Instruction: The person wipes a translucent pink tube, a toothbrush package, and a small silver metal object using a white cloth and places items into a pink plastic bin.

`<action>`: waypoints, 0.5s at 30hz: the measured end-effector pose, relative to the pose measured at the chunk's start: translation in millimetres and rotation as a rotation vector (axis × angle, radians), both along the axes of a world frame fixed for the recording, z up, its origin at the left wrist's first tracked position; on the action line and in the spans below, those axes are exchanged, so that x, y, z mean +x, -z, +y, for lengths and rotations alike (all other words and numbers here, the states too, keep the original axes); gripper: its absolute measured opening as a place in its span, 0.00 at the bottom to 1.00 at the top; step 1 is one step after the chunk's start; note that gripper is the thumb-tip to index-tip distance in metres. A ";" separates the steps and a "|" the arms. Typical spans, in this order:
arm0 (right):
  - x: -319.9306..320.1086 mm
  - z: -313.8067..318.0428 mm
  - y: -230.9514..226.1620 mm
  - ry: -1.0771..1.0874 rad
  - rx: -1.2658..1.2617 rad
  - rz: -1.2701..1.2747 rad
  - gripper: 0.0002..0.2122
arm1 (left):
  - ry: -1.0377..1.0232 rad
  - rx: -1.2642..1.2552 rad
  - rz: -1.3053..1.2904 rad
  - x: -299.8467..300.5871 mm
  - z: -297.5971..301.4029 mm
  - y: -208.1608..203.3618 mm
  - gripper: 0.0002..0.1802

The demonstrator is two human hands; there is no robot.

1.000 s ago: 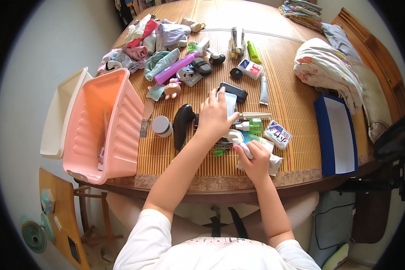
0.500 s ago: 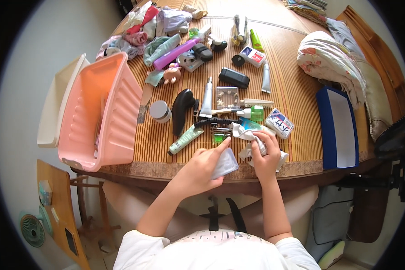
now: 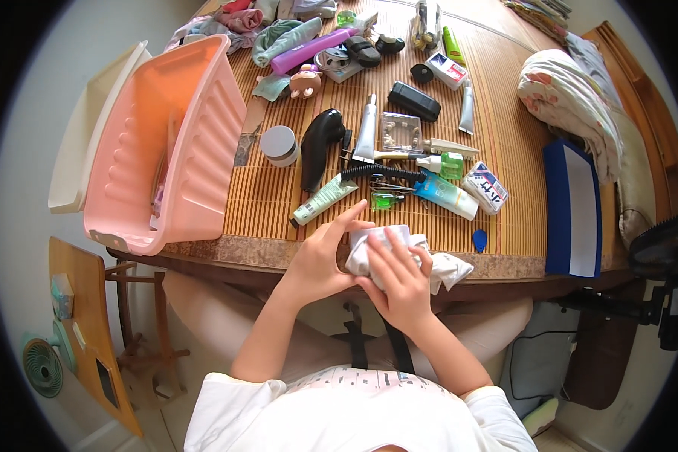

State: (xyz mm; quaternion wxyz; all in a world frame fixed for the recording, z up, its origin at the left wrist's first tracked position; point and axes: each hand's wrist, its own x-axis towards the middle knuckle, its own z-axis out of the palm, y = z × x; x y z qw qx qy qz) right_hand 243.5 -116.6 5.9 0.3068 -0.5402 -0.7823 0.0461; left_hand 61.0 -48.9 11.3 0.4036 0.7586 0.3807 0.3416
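Observation:
At the near table edge my left hand (image 3: 318, 260) grips a small, pale plastic box (image 3: 360, 236) by its side, its index finger stretched forward. A crumpled white cloth (image 3: 450, 271) lies against that box, pressed there by the fingers of my right hand (image 3: 401, 282); its loose end trails right. Much of the box is covered by cloth and fingers. Just beyond my hands are a pale green tube (image 3: 324, 202), a small bright green container (image 3: 385, 200) and a blue-and-white tube (image 3: 446, 195). A small blue oval piece (image 3: 480, 240) rests to the right of the cloth.
A pink plastic bin (image 3: 230, 143) stands left, a blue open box (image 3: 570, 211) right. Between them sit a grey-lidded jar (image 3: 279, 145), a black curved device (image 3: 322, 149), a clear case (image 3: 401, 132) and a small white pack (image 3: 486, 187). Clothes (image 3: 237, 26) pile up at the back left.
My right hand has brought the white cloth left onto the box in my left hand. The blue oval piece and more of the blue-and-white tube now show. The view has shifted.

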 end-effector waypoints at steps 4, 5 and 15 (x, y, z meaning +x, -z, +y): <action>17.4 5.2 2.2 0.108 0.038 0.115 0.11 | -0.041 0.069 0.050 -3.1 -2.2 2.6 0.55; 18.0 9.9 3.5 0.181 0.042 0.207 0.11 | -0.040 0.071 0.051 -2.7 -1.9 2.4 0.55; 13.1 12.0 -2.2 0.089 0.143 0.046 0.13 | -0.041 -0.011 0.042 -7.1 -4.5 0.9 0.59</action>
